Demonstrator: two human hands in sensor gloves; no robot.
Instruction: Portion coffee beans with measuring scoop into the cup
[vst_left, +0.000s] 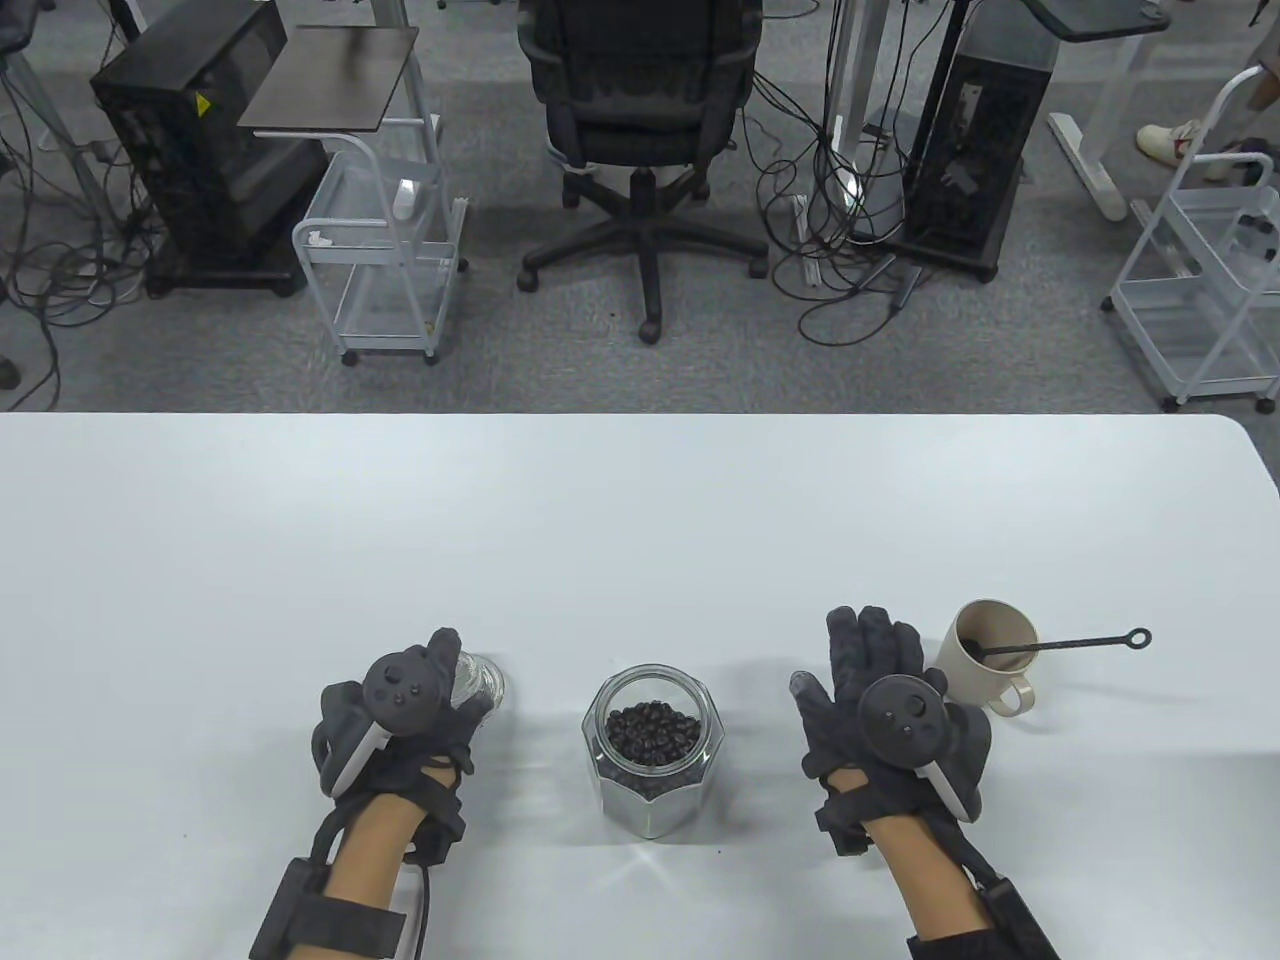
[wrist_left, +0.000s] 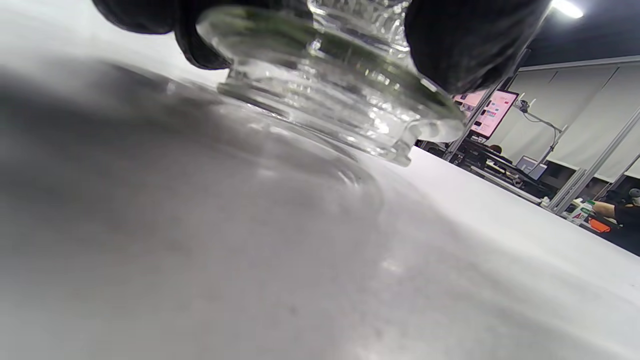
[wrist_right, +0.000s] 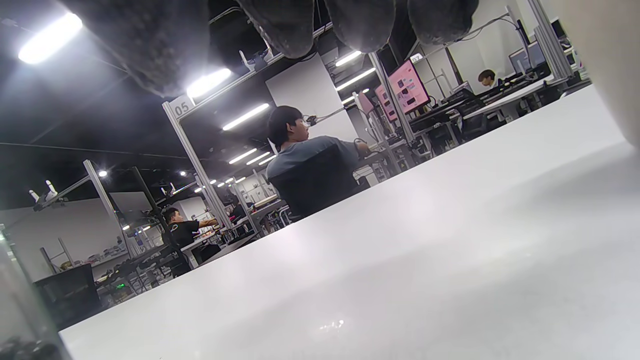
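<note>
An open glass jar (vst_left: 655, 745) of dark coffee beans (vst_left: 654, 733) stands at the table's front middle. To its left, my left hand (vst_left: 440, 690) grips the clear glass lid (vst_left: 480, 682), which tilts with one edge touching the table in the left wrist view (wrist_left: 330, 95). A beige cup (vst_left: 985, 665) sits at the right, and the black measuring scoop (vst_left: 1070, 645) lies in it with its long handle pointing right. My right hand (vst_left: 860, 650) is between jar and cup, fingers (wrist_right: 285, 25) straight, holding nothing. The cup's wall (wrist_right: 615, 60) shows at that view's right edge.
The white table (vst_left: 640, 520) stretches far behind the objects. Beyond its back edge are an office chair (vst_left: 640, 130), wire carts and computer towers on the floor. People sit at desks in the right wrist view's background.
</note>
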